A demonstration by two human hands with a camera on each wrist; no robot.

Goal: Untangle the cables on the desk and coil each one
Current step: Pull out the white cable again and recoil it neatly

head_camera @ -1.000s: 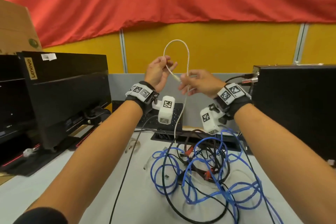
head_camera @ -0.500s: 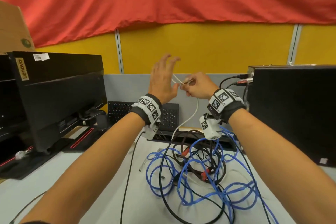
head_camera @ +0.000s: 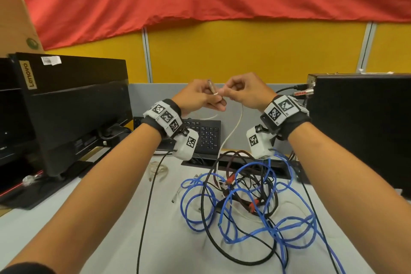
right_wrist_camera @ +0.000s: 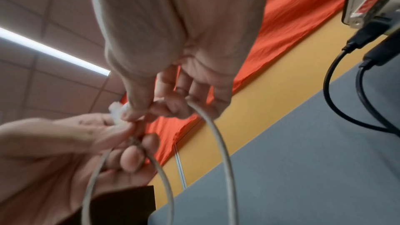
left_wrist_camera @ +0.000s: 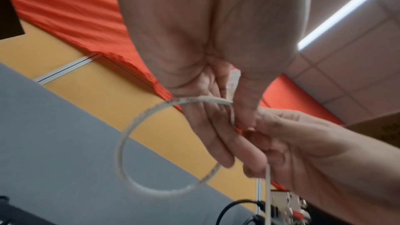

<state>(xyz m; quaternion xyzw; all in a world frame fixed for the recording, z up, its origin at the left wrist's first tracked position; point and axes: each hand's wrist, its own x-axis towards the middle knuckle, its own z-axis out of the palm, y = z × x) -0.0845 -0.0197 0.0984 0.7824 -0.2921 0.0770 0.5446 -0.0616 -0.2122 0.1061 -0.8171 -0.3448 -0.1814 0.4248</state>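
Observation:
Both hands are raised above the desk and meet on a thin white cable (head_camera: 233, 131). My left hand (head_camera: 206, 99) holds its clear plug end (head_camera: 211, 89) between thumb and fingers, and a round loop of the white cable (left_wrist_camera: 129, 145) hangs under it. My right hand (head_camera: 239, 92) pinches the same white cable (right_wrist_camera: 223, 151) right beside the left fingers (right_wrist_camera: 129, 160). From there the cable drops to a tangle on the desk: a blue cable (head_camera: 244, 213), a black cable (head_camera: 222, 249) and a dark cable with red plugs (head_camera: 253, 203).
A black Lenovo monitor (head_camera: 73, 104) stands at the left, a black computer case (head_camera: 360, 129) at the right with cables plugged in. A black keyboard (head_camera: 206, 135) lies behind the tangle, against a grey partition (head_camera: 155, 100). Another black cable (head_camera: 146, 207) runs along the white desk (head_camera: 173, 240).
The tall loop between my hands has gone. My left hand, spread open half a second ago, has closed on the plug end. Both hands have dropped lower and come together.

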